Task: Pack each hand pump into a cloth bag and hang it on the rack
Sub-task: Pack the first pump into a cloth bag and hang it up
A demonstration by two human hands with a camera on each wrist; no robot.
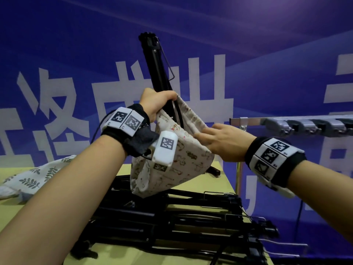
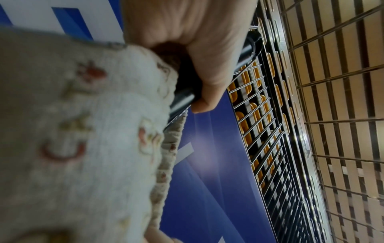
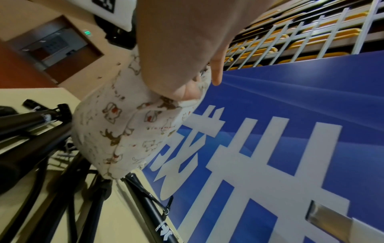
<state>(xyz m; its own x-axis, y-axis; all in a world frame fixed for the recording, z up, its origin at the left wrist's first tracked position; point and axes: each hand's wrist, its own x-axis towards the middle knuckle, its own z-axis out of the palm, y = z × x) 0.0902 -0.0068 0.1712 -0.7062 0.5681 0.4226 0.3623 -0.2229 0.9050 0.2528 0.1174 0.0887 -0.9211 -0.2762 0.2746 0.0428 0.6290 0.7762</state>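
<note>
The left hand [image 1: 156, 100] curls around a slim black hand pump [image 1: 155, 66] and the bag's rim; the right hand [image 1: 221, 142] pinches the opposite rim. The cream, animal-printed cloth bag [image 1: 172, 169] hangs above the yellow table [image 1: 219, 180], its foot apparently poking out below.

Black hand pump [image 1: 155, 60], cream animal-print cloth bag [image 1: 172, 169], blue backdrop [image 1: 76, 35].

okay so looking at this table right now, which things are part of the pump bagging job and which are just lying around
Part of the job:
black hand pump, gripped by the left hand
animal-print cloth bag, its rim pinched by the right hand
spare pumps on the table
leaf-print bag
hook rack

Just background:
blue banner
yellow table
</note>
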